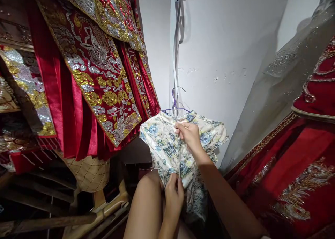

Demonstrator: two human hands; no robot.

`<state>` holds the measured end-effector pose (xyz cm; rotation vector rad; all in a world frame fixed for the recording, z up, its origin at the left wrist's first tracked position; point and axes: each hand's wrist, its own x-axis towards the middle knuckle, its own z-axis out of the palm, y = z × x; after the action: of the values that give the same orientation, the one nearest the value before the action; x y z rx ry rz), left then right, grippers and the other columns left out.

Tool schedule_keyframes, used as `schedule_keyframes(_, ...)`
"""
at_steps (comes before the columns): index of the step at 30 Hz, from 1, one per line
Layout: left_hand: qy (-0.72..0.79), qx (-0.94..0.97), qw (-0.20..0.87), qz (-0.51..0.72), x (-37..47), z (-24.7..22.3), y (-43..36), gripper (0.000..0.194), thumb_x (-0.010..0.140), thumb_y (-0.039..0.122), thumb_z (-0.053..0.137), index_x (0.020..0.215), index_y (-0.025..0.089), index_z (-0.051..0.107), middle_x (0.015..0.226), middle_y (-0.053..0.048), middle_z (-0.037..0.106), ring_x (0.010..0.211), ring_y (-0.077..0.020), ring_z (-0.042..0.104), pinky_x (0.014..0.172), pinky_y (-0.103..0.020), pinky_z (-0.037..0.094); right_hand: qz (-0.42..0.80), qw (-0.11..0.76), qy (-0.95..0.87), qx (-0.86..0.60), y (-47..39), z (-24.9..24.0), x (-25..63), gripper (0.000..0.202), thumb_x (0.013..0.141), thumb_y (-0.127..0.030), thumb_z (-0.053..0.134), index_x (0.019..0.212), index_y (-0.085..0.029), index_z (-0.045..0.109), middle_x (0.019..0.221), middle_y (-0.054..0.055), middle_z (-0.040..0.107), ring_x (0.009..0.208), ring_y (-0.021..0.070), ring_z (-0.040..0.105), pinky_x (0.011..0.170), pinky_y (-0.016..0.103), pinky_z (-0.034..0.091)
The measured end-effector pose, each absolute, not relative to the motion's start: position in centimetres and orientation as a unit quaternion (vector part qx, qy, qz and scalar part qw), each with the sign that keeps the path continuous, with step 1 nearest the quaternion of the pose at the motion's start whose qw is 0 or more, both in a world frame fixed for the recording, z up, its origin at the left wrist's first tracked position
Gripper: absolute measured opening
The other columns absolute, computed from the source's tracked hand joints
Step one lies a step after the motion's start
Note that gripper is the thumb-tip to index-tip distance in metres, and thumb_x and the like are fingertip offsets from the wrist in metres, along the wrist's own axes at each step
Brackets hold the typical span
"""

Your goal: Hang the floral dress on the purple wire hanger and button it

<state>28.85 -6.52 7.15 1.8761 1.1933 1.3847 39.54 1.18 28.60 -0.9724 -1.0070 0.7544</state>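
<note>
A short-sleeved floral dress (163, 137), white with blue and yellow flowers, hangs in front of me on a thin purple wire hanger (187, 109). A straight closure line (179, 157), which looks like a zipper, runs down its middle. At the top of this line, just below the neckline, my right hand (190, 136) pinches the fabric edge between thumb and fingers. Lower down, my left hand (174, 193) is closed on the cloth at the line's bottom end. Any zipper pull is hidden by my fingers.
A white metal pole (176, 50) stands against the pale wall (222, 40). Red gowns with gold and silver embroidery hang on the left (96, 64) and right (309, 155). A bamboo-like chair frame (110, 211) sits low at left, beside my bare knee (146, 197).
</note>
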Motion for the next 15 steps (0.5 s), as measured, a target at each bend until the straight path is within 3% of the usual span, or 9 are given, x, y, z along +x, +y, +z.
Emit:
schedule_keyframes(4, 0.407, 0.741, 0.285, 0.451, 28.5, 8.1, -6.1, 0.022, 0.094, 0.021, 0.046, 0.072, 0.021, 0.045, 0.072, -0.001, 0.053, 0.067, -0.0164, 0.051, 0.063, -0.026, 0.037, 0.355, 0.704, -0.459, -0.41, 1.2, 30.5, 40.2, 0.03, 0.071, -0.042, 0.077, 0.069, -0.013, 0.069, 0.055, 0.0, 0.062, 0.037, 0.0048, 0.039, 0.038, 0.02, 0.026)
schedule_keyframes(7, 0.361, 0.747, 0.353, 0.432, 27.4, 12.4, -4.5, 0.016, 0.092, 0.025, 0.053, 0.076, 0.02, 0.054, 0.069, 0.0, 0.057, 0.067, -0.0163, 0.055, 0.064, -0.025, 0.04, 0.367, 0.701, -0.469, -0.391, 0.3, 29.9, 40.4, 0.029, 0.073, -0.043, 0.076, 0.073, -0.015, 0.068, 0.054, -0.002, 0.061, 0.038, 0.0052, 0.041, 0.038, 0.02, 0.027)
schedule_keyframes(9, 0.346, 0.711, 0.367, 0.49, 26.5, 17.2, -2.8, 0.013, 0.094, 0.027, 0.054, 0.098, 0.019, 0.063, 0.077, -0.002, 0.066, 0.074, -0.0171, 0.061, 0.07, -0.026, 0.045, 0.373, 0.698, -0.475, -0.385, -0.3, 29.2, 40.4, 0.028, 0.077, -0.043, 0.074, 0.075, -0.016, 0.065, 0.053, -0.003, 0.06, 0.038, 0.0059, 0.042, 0.039, 0.02, 0.029)
schedule_keyframes(13, 0.319, 0.725, 0.231, 0.565, 26.0, 27.2, 0.3, 0.031, 0.095, 0.027, 0.056, 0.125, 0.021, 0.063, 0.089, -0.003, 0.068, 0.075, -0.0163, 0.06, 0.072, -0.027, 0.045, 0.355, 0.69, -0.502, -0.382, -1.6, 29.0, 40.4, 0.021, 0.084, -0.037, 0.065, 0.076, -0.018, 0.061, 0.052, -0.004, 0.059, 0.039, 0.007, 0.044, 0.041, 0.02, 0.032)
schedule_keyframes(15, 0.301, 0.77, 0.19, 0.53, 26.6, 30.2, 1.2, 0.022, 0.094, 0.023, 0.056, 0.111, 0.02, 0.069, 0.088, -0.003, 0.069, 0.07, -0.0154, 0.059, 0.069, -0.027, 0.044, 0.33, 0.685, -0.521, -0.387, -1.8, 29.3, 40.5, 0.018, 0.086, -0.034, 0.062, 0.076, -0.019, 0.059, 0.051, -0.005, 0.059, 0.039, 0.0075, 0.045, 0.042, 0.02, 0.032)
